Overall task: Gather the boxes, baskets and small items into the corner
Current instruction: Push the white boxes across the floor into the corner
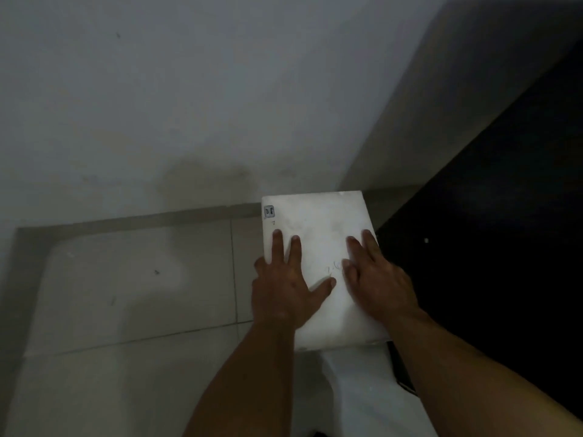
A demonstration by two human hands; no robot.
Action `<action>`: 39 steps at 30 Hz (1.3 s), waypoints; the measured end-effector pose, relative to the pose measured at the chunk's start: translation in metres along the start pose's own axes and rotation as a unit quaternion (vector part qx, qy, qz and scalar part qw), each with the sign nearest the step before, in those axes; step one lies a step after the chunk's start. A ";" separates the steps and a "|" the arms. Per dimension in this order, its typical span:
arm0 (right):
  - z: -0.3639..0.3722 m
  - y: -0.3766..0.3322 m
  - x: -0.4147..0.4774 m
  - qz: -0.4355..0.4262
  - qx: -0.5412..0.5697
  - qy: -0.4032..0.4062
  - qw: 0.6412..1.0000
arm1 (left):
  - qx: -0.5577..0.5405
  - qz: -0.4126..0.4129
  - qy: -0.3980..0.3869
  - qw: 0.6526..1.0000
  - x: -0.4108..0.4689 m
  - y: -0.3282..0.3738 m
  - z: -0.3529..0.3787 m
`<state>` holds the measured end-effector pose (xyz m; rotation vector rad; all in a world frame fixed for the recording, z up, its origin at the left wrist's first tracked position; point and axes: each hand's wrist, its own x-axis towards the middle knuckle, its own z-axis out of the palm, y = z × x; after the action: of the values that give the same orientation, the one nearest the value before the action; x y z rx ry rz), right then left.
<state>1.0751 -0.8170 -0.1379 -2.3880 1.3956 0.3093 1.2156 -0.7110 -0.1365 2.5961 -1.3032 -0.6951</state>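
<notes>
Palms flat on the box, seating it in the corner.
My left hand (284, 288) and right hand (377, 279) lie spread, gripping nothing, on the box (318, 219) between wall (189, 105) and dark cabinet (489, 216); I judge even pressure slides it square.

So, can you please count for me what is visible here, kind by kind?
Boxes: 1, a white box by the wall corner
Hands: 2, the left hand and the right hand, both flat on the box
Labels: 1, a small label on the box top
Total: 4
</notes>
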 end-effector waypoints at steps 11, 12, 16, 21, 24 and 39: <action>0.119 0.052 0.073 -0.015 0.019 -0.017 1.000 | -0.023 0.009 -0.056 0.998 0.073 -0.032 0.141; 0.123 0.053 0.074 -0.012 0.029 -0.031 0.999 | -0.025 0.009 -0.070 0.997 0.074 -0.035 0.145; 0.143 0.064 0.075 -0.020 0.067 -0.097 0.993 | -0.027 0.023 -0.137 0.990 0.076 -0.041 0.159; 0.147 0.071 0.065 -0.011 0.079 -0.170 0.982 | -0.005 0.025 -0.226 0.974 0.068 -0.044 0.168; 0.147 0.073 0.062 -0.002 0.084 -0.178 0.980 | -0.002 0.021 -0.247 0.969 0.067 -0.042 0.168; 0.142 0.057 0.049 -0.030 -0.092 -0.313 0.945 | 0.224 0.094 -0.293 0.925 0.037 -0.024 0.174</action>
<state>1.0486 -0.8233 -0.2961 -2.1649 1.0220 1.1105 1.1706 -0.7135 -0.3100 2.6274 -2.0655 -1.3468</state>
